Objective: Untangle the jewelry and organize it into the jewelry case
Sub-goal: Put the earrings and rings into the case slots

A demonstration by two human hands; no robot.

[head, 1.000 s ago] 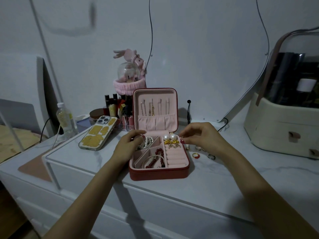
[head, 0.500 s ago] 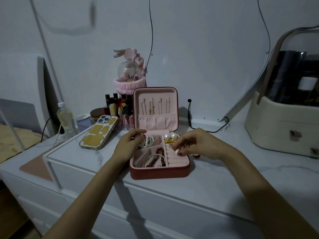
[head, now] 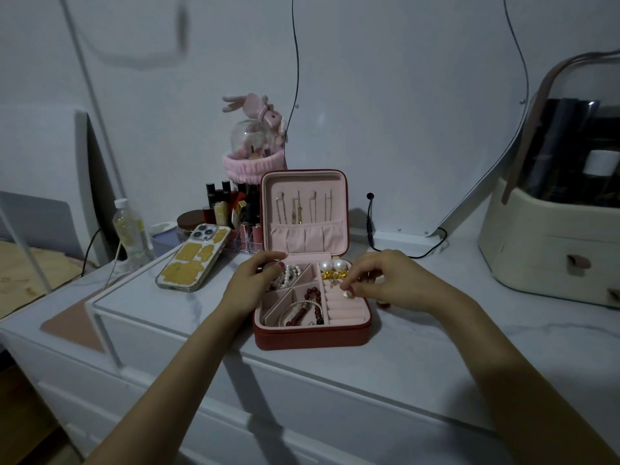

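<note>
A red jewelry case [head: 312,337] with pink lining stands open on the white dresser top. Its compartments hold a pearl strand [head: 291,272], a dark red bead bracelet [head: 310,305], two pearl earrings [head: 333,265] and gold pieces [head: 332,274]. My left hand [head: 253,283] rests on the case's left rim by the pearl strand, fingers curled over the edge. My right hand [head: 385,283] pinches a small ring [head: 349,293] over the pink ring rolls [head: 342,305]. Several thin pieces hang in the lid [head: 303,209].
A phone [head: 194,258] lies left of the case, with a bottle [head: 129,229] and lipsticks [head: 231,209] behind it. A cream storage box [head: 550,243] stands at the right. A small red ring [head: 384,304] lies on the top under my right hand.
My right hand came from the loose rings on the dresser top right of the case, carrying a ring, and now holds it over the ring rolls. My left hand stayed on the case.
</note>
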